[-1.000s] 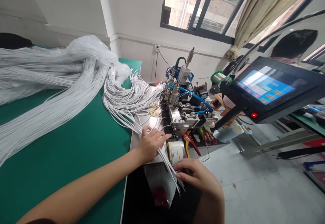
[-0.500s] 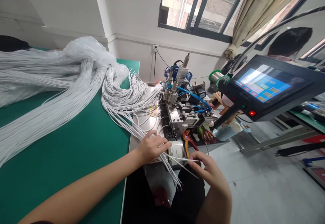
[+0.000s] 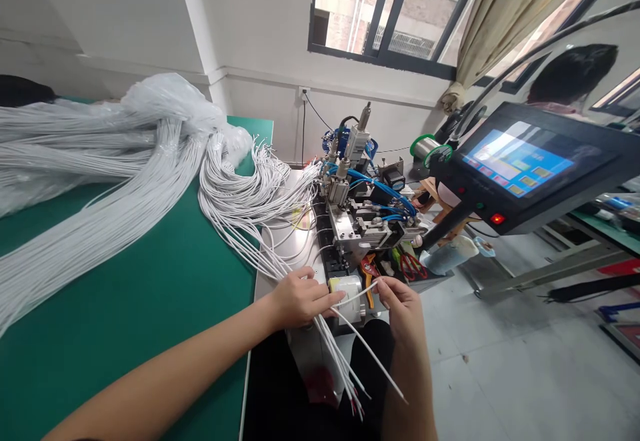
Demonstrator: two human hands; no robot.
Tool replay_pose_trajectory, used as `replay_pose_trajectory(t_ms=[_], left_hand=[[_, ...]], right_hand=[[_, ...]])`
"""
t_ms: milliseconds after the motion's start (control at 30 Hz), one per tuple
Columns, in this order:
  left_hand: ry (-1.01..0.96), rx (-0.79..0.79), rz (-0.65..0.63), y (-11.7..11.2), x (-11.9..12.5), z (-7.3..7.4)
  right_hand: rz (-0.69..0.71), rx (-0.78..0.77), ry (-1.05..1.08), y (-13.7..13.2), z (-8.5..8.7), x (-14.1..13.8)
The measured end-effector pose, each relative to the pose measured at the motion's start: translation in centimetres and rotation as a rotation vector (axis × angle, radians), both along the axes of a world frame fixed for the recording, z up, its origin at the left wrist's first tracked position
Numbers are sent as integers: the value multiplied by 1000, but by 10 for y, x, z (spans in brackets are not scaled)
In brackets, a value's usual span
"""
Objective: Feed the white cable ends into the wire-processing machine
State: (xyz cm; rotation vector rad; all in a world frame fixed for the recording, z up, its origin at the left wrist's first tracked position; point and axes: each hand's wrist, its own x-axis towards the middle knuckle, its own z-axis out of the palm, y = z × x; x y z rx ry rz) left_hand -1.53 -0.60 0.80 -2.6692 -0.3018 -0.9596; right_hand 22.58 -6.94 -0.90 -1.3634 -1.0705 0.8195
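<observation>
My left hand point(image 3: 299, 296) is closed over a bunch of thin white wires point(image 3: 334, 348) at the near edge of a grey metal plate point(image 3: 280, 241), and their ends hang down past the table edge. My right hand point(image 3: 403, 301) pinches one single white wire point(image 3: 356, 294) drawn out of that bunch and holds it level, just in front of a small wire-processing machine point(image 3: 363, 221) with blue air hoses. A white tape roll point(image 3: 349, 288) sits between my two hands.
A large heap of white wires point(image 3: 100, 181) lies across the green table point(image 3: 125, 308), partly in a plastic bag point(image 3: 170, 94). A touchscreen panel point(image 3: 520, 164) stands at the right on an arm. Scissors and pliers point(image 3: 395, 266) lie by the machine. Another person's head point(image 3: 573, 78) shows beyond the screen.
My right hand has risen from the hanging wire ends up to machine level, pulling one wire free of the bunch. My left hand stays clamped on the bunch.
</observation>
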Motion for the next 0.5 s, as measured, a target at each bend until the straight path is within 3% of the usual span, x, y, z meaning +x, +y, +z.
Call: replay_pose_trajectory(t_ms=[267,500], left_hand=[[-48,-46,183,3,1,-6],[-107,-30,148,1,2,-3]], right_hand=[[-22,-10,138,8,-5,-6],[5,-49,156,12,-11,-10]])
